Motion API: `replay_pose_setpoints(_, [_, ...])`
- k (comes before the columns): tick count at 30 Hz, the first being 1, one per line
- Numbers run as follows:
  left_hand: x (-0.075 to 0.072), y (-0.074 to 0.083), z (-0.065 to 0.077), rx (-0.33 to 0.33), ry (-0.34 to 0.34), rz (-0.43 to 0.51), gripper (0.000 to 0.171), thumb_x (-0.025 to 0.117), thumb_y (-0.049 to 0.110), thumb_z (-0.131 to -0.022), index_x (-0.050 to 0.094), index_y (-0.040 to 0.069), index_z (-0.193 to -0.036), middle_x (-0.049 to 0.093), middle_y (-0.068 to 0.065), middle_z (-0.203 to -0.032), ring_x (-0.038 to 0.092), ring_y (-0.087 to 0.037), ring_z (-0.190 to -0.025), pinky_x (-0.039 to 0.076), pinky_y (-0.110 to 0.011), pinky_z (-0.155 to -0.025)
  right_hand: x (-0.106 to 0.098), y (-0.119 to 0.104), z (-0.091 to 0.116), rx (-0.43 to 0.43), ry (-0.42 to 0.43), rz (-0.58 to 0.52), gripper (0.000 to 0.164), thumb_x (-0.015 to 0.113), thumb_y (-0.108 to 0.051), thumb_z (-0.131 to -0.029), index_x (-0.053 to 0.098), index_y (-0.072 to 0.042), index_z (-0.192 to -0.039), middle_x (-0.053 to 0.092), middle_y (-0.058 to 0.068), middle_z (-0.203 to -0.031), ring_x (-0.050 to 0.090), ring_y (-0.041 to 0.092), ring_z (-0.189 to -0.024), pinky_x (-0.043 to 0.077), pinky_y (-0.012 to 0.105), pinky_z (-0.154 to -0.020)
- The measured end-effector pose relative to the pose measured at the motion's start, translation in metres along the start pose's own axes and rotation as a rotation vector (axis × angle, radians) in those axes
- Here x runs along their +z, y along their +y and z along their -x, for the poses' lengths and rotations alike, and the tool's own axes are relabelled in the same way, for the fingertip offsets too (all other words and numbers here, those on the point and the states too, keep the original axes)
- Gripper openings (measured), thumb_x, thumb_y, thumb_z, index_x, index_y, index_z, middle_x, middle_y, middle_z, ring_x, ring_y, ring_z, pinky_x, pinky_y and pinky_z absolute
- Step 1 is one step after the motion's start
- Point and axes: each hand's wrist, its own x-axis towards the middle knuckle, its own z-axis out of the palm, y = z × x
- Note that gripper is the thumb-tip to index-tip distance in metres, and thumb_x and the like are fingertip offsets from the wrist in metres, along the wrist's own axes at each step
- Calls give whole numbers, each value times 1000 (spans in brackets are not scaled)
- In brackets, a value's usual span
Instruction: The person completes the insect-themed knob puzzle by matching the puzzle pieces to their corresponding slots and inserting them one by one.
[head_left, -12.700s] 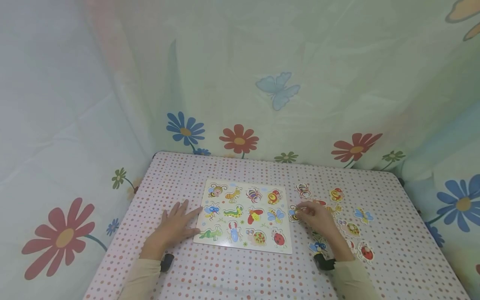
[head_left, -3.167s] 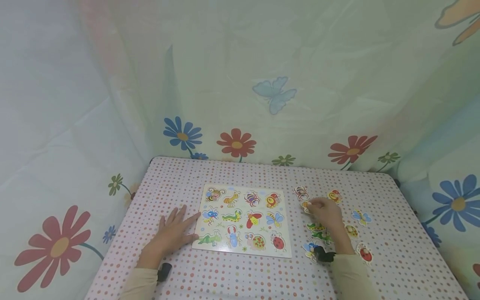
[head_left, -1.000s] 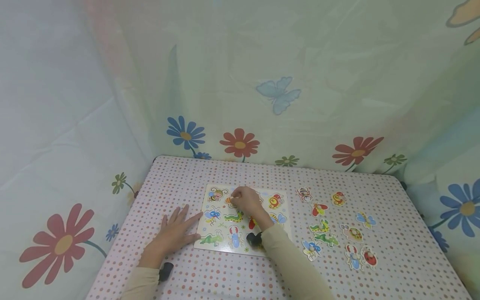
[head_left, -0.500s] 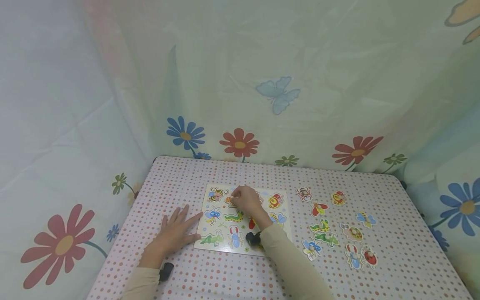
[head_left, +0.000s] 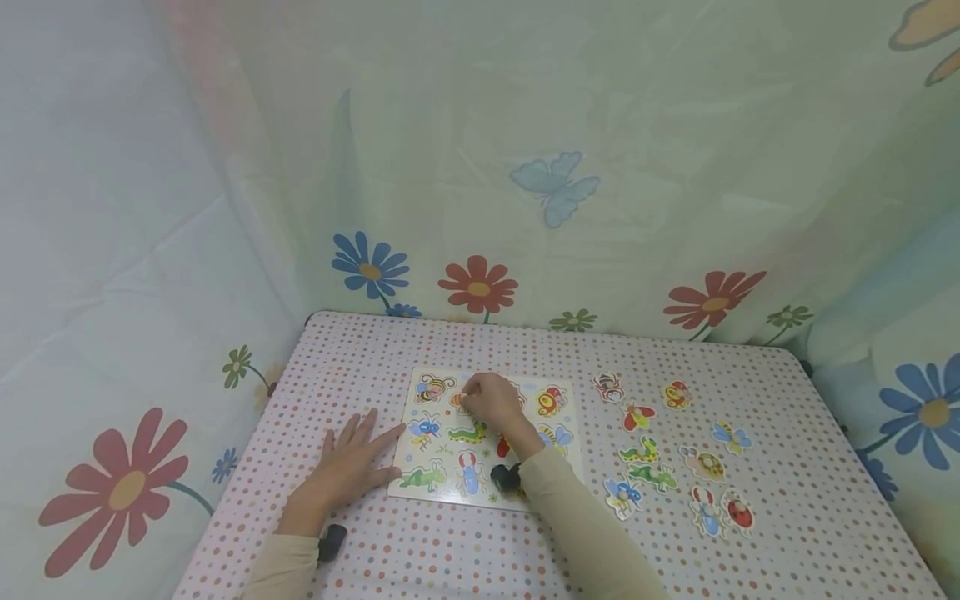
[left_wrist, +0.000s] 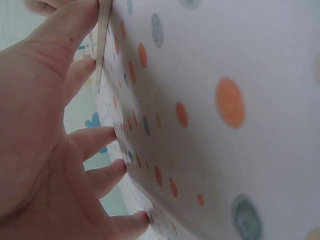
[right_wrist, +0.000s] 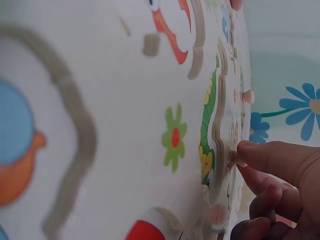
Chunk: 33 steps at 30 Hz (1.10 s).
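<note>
A wooden peg puzzle board [head_left: 442, 497] with insect pictures lies on the dotted cloth. Over its top row, my right hand [head_left: 497, 406] pinches an orange striped insect puzzle piece [head_left: 458, 402] at the second slot. In the right wrist view, thumb and forefinger hold its small knob [right_wrist: 237, 158]; the hand hides part of the board. A bee piece [head_left: 432, 389] sits in the top left slot. My left hand [head_left: 345, 467] is spread flat beside the board, forefinger and thumb at its left edge. The left wrist view shows these fingers [left_wrist: 75, 80] against the edge.
Right of the board lie several loose insect pieces, among them a spider [head_left: 608, 387], a caterpillar [head_left: 639, 452], a grasshopper [head_left: 654, 477] and a ladybird [head_left: 739, 513]. Behind the table [head_left: 360, 342] hangs a flowered curtain [head_left: 450, 167].
Earlier, my right hand held the bee piece, later the orange insect piece, right of the board. It has moved left onto the board and stays nearly still over the last second.
</note>
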Motion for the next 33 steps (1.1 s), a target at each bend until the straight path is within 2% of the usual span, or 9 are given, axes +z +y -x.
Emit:
replay_pose_setpoints(6, [1, -1, 0, -1, -3, 5, 71, 63, 54, -92, 36, 37, -156, 10, -14, -166, 3, -43, -150, -2, -70, -114, -8, 9, 6, -44, 39, -128, 14, 74, -19, -91, 73, -9, -101, 61, 2, -81, 54, 18, -66, 48, 31, -56])
replay_pose_setpoints(9, [0, 0, 1, -2, -5, 9, 71, 63, 54, -93, 36, 36, -156, 10, -14, -166, 3, -43, -150, -3, -70, -114, -18, 15, 11, -66, 81, -188, 16, 75, -18, -91, 74, -8, -104, 60, 2, -79, 51, 17, -64, 45, 30, -55])
replay_pose_setpoints(10, [-1, 0, 1, 0, -2, 9, 71, 63, 54, -93, 36, 36, -156, 10, -14, -166, 3, -43, -150, -2, -70, -114, -22, 17, 13, -79, 93, -208, 17, 75, -17, -90, 74, -8, -105, 60, 2, -78, 57, 19, -71, 44, 30, -54])
replay_pose_setpoints(13, [-3, 1, 1, 3, 3, 10, 71, 64, 53, -93, 37, 34, -156, 11, -15, -166, 3, -44, -150, -3, -71, -113, -35, 23, 21, -85, 116, -246, 20, 76, -17, -90, 74, -7, -108, 59, 3, -77, 56, 19, -65, 40, 28, -48])
replay_pose_setpoints(16, [-3, 1, 1, 4, 6, 7, 71, 64, 53, -93, 37, 34, -156, 11, -15, -166, 3, -44, -149, -2, -71, -113, -45, 29, 29, -79, 135, -235, 22, 74, -20, -92, 74, -8, -110, 58, 2, -76, 55, 19, -63, 38, 28, -47])
replay_pose_setpoints(17, [-3, 2, 1, 3, 5, 7, 71, 64, 53, -93, 37, 34, -155, 11, -15, -166, 3, -44, -149, -3, -71, -113, -48, 31, 31, -72, 144, -224, 22, 74, -20, -92, 73, -8, -110, 58, 2, -77, 47, 17, -57, 38, 28, -47])
replay_pose_setpoints(18, [-3, 2, 1, 2, 4, 5, 71, 63, 53, -93, 37, 34, -155, 11, -15, -166, 3, -44, -149, -3, -71, -113, -51, 34, 34, -67, 150, -215, 22, 74, -21, -92, 73, -9, -110, 58, 2, -78, 46, 17, -58, 39, 29, -49])
replay_pose_setpoints(22, [-3, 3, 2, -3, 1, 12, 70, 64, 53, -93, 37, 35, -155, 11, -15, -166, 3, -44, -150, -3, -71, -113, -62, 45, 43, -65, 176, -204, 22, 74, -20, -92, 74, -8, -110, 57, 2, -79, 48, 18, -64, 41, 30, -54])
replay_pose_setpoints(33, [-2, 3, 1, -8, -4, -5, 71, 63, 54, -93, 37, 35, -156, 9, -15, -166, 3, -44, -150, -3, -71, -113, -100, 87, 62, -27, 262, -152, 24, 73, -20, -94, 72, -6, -113, 56, 5, -81, 47, 19, -64, 41, 28, -50])
